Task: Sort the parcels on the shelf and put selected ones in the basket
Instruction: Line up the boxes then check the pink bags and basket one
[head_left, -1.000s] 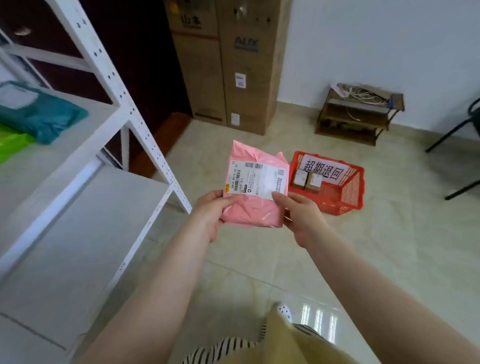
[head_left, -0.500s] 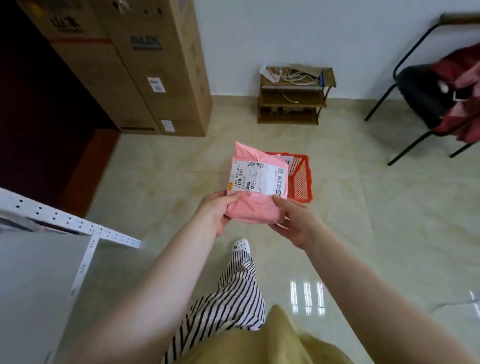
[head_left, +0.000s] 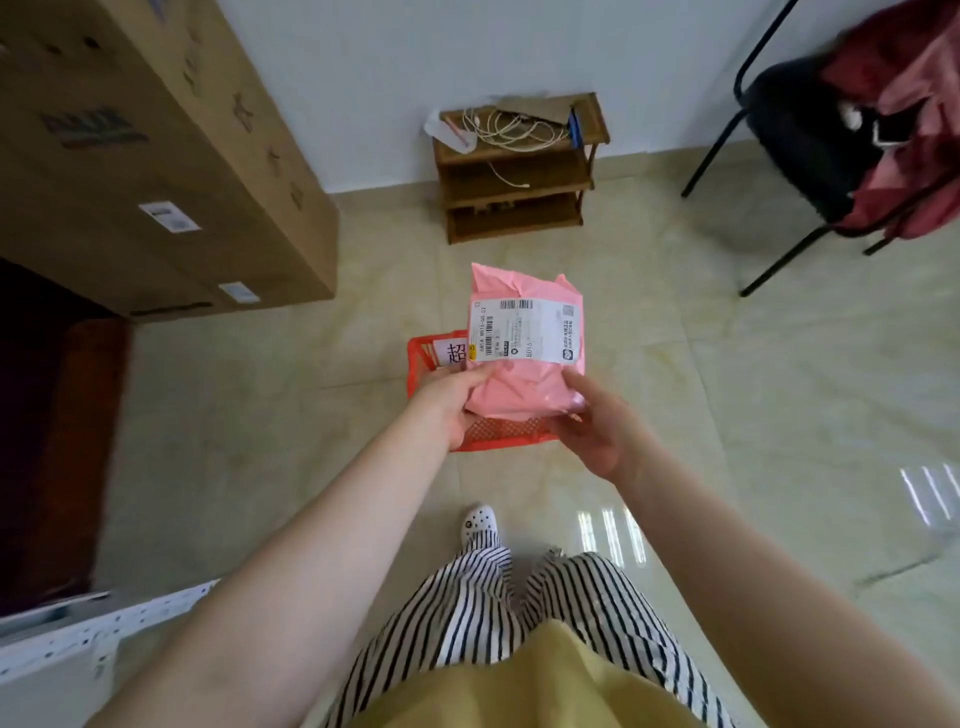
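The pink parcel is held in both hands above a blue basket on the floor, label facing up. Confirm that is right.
Not quite: the basket is red, not blue, as the head view shows. The rest stands: the left hand and the right hand both hold the pink parcel above that basket on the floor, with its white label facing up.

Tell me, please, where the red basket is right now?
The red basket sits on the floor at centre frame, mostly hidden behind the pink parcel held in both hands.
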